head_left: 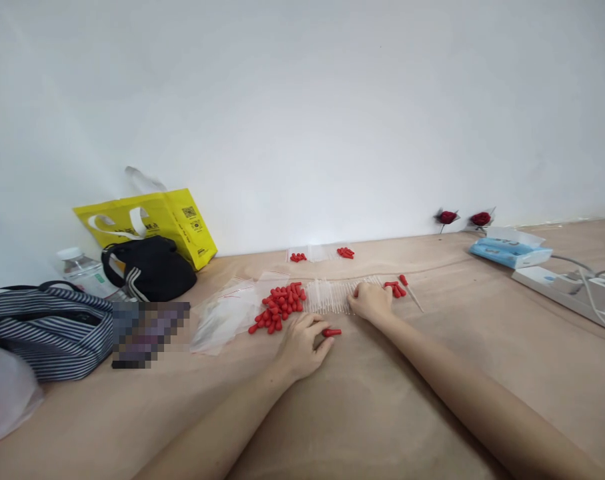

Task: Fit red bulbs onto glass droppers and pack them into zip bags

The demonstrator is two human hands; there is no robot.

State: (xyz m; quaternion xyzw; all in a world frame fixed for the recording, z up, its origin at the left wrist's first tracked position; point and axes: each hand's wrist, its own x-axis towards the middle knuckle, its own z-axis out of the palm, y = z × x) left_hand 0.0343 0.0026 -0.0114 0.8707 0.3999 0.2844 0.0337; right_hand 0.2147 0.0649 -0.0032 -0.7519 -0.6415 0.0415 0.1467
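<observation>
Near the middle of the table, my left hand [305, 345] is closed on a red rubber bulb [333, 332] at its fingertips. A heap of similar red bulbs [281, 307] lies just beyond that hand. My right hand [371, 301] is closed over the right part of a row of thin clear tubes [327, 297]; whatever its fingertips hold is hidden. Right of this hand lie a few red bulbs [395, 289] and a thin tube with a red bulb on its end [411, 292].
Clear plastic bags [225, 317] lie left of the heap. Further left are a striped bag [57, 330], a black cap [152, 270], a bottle [85, 272] and a yellow bag [177, 223]. Tissues [509, 250] and a power strip [557, 285] lie right, near two dark red roses [447, 217].
</observation>
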